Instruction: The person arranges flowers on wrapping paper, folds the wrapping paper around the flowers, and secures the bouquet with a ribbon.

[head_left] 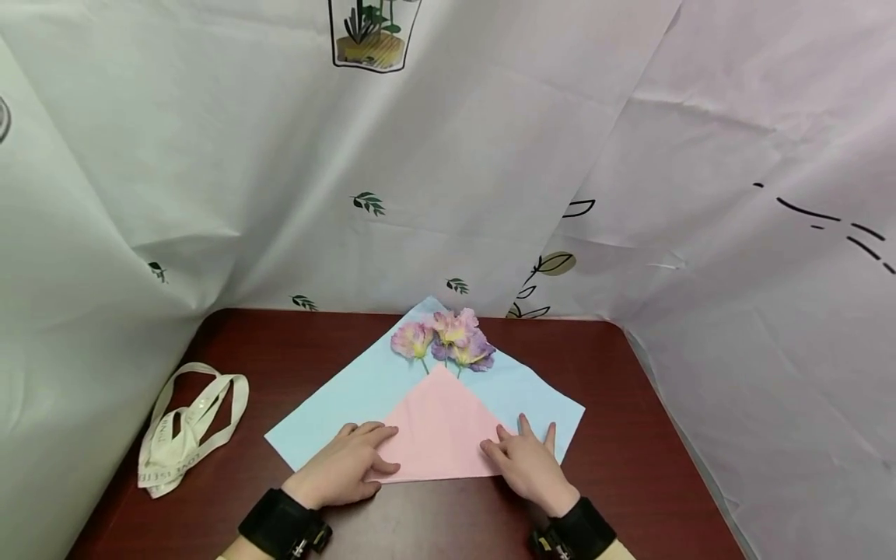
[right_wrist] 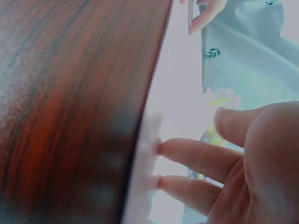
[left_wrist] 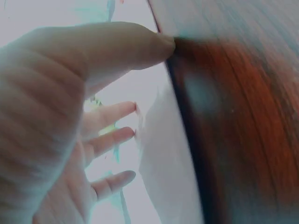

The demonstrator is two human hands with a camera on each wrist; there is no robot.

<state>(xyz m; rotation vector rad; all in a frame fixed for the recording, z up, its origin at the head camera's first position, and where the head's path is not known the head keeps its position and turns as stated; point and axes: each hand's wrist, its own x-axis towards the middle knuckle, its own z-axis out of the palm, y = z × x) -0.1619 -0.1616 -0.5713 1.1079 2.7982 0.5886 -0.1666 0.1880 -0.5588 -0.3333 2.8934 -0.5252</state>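
Note:
A light blue paper sheet (head_left: 336, 400) lies on the table with a pink triangle of paper (head_left: 441, 435) over its lower part. I cannot tell whether the pink part is a folded flap or a separate sheet. Pink, yellow and purple flowers (head_left: 455, 338) rest on the blue, their stems running under the pink point. My left hand (head_left: 343, 467) rests on the pink paper's left corner, fingers extended and thumb near the front edge. On the right side, my right hand (head_left: 528, 463) touches the paper with its fingers spread. Neither hand grips anything.
A white strap with printed lettering (head_left: 185, 435) lies in a loose heap at the left of the dark red-brown table (head_left: 672, 482). A white printed cloth (head_left: 280, 155) hangs behind and around the table.

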